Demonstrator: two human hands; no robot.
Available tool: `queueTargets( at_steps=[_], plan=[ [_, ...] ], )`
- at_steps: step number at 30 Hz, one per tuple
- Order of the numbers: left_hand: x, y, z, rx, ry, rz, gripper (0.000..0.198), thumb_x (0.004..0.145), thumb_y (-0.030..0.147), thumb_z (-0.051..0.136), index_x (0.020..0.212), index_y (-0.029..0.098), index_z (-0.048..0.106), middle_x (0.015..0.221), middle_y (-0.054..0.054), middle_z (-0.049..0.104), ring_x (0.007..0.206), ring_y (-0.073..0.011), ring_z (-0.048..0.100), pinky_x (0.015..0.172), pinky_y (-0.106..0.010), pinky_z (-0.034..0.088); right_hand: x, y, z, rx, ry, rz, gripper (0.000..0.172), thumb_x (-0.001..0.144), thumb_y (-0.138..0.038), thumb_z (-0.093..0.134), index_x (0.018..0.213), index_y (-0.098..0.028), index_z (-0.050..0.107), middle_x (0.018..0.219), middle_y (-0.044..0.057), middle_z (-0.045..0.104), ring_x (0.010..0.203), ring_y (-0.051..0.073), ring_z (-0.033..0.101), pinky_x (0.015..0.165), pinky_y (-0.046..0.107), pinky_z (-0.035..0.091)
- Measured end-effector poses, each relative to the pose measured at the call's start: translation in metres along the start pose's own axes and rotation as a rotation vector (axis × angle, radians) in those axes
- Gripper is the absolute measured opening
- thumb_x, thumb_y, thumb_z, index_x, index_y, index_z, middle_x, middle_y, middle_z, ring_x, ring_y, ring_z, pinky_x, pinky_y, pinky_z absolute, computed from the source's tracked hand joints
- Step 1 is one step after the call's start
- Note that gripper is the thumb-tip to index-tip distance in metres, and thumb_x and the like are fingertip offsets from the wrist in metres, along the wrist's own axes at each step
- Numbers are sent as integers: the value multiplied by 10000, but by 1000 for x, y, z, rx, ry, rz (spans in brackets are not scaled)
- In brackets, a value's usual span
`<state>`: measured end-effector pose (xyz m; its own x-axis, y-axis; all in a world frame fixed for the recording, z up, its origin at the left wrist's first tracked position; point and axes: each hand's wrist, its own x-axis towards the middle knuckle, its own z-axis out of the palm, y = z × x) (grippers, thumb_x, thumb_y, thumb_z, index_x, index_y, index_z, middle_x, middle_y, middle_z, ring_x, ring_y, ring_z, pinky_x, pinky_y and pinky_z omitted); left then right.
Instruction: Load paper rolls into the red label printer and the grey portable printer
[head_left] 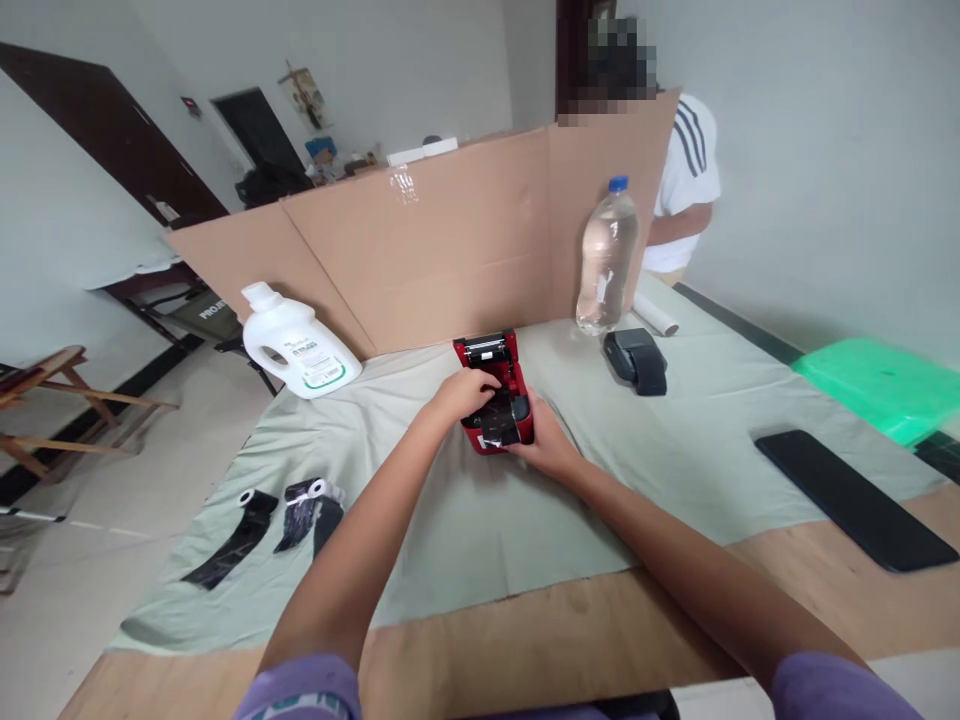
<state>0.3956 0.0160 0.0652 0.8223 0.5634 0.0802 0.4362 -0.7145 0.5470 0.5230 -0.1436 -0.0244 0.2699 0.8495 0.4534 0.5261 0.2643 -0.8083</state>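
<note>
A small red and black printer [507, 374] sits on the cloth in front of me with its lid raised. A shiny black paper strip [498, 422] lies over its front edge. My right hand [551, 440] wraps round the printer's right side and front corner, steadying it. Over the opening, my left hand [461, 396] has its bent fingertips inside the printer; what they pinch, if anything, is hidden. To the left lie a black paper roll [238, 540] with a white core, partly unrolled, and other black rolls [300, 512] beside it, partly behind my left forearm.
A white jug [300, 345] stands back left, near a cardboard screen [450, 240]. A large water bottle [606, 262], a black strapped device [634, 360] and a white tube [656, 308] are back right. A black slab [855, 495] lies right. Behind the screen is a person [686, 190].
</note>
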Motion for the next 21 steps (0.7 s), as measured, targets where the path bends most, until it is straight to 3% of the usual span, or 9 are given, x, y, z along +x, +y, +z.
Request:
queueTargets(
  at_steps=[3, 6, 9, 12, 14, 16, 19, 21],
  plan=[
    [26, 6, 0, 142, -104, -57, 190, 575, 119, 791, 682, 276, 786, 779, -56, 763, 846, -295, 711, 858, -352, 492, -2, 6, 1, -26, 24, -12, 938, 720, -507, 838, 1510, -236, 411, 1431, 142, 583, 1347, 393, 521, 1090, 518, 456],
    [32, 14, 2, 171, -107, -81, 193, 525, 82, 794, 583, 254, 727, 683, -57, 716, 830, -308, 698, 848, -363, 469, -2, 12, 3, -42, 17, -34, 988, 721, -505, 840, 1543, -241, 360, 1472, 147, 545, 1365, 398, 502, 1114, 546, 430],
    [13, 19, -10, 155, -38, -59, 163, 606, 142, 786, 701, 267, 745, 798, -43, 741, 888, -286, 679, 851, -341, 450, -1, 13, 2, -50, -1, -51, 992, 747, -484, 821, 1565, -246, 313, 1506, 145, 510, 1358, 396, 504, 1122, 557, 418],
    [-26, 14, -38, 29, 111, 15, 166, 706, 277, 784, 858, 256, 718, 944, -19, 742, 906, -238, 648, 822, -311, 453, 0, 8, 0, -39, -25, -61, 938, 778, -459, 792, 1559, -251, 315, 1489, 135, 527, 1331, 391, 523, 1105, 554, 433],
    [-57, 3, -61, -114, 199, 18, 239, 738, 373, 786, 889, 224, 676, 963, -24, 720, 899, -212, 634, 804, -297, 466, 2, 4, -1, -36, -34, -57, 901, 798, -451, 771, 1553, -250, 323, 1455, 135, 557, 1315, 389, 536, 1092, 548, 444],
    [-87, -18, -86, -231, 271, -74, 305, 762, 446, 769, 897, 199, 650, 959, -39, 703, 874, -196, 634, 773, -289, 483, 2, 2, -1, -43, -39, -53, 874, 809, -451, 759, 1545, -246, 335, 1430, 136, 573, 1300, 388, 546, 1082, 549, 450],
    [-122, -63, -121, -228, 392, -364, 403, 803, 493, 723, 1055, 188, 648, 979, -65, 699, 810, -191, 638, 667, -280, 481, 3, 5, 0, -60, -43, -42, 896, 799, -462, 770, 1546, -236, 329, 1414, 141, 577, 1279, 390, 555, 1062, 567, 460],
    [-136, -98, -141, -57, 452, -585, 496, 818, 488, 718, 1189, 176, 615, 1001, -81, 701, 830, -205, 648, 657, -284, 479, 4, 7, 1, -55, -44, -35, 919, 791, -470, 780, 1553, -236, 324, 1404, 146, 583, 1264, 389, 565, 1046, 569, 473]
  ],
)
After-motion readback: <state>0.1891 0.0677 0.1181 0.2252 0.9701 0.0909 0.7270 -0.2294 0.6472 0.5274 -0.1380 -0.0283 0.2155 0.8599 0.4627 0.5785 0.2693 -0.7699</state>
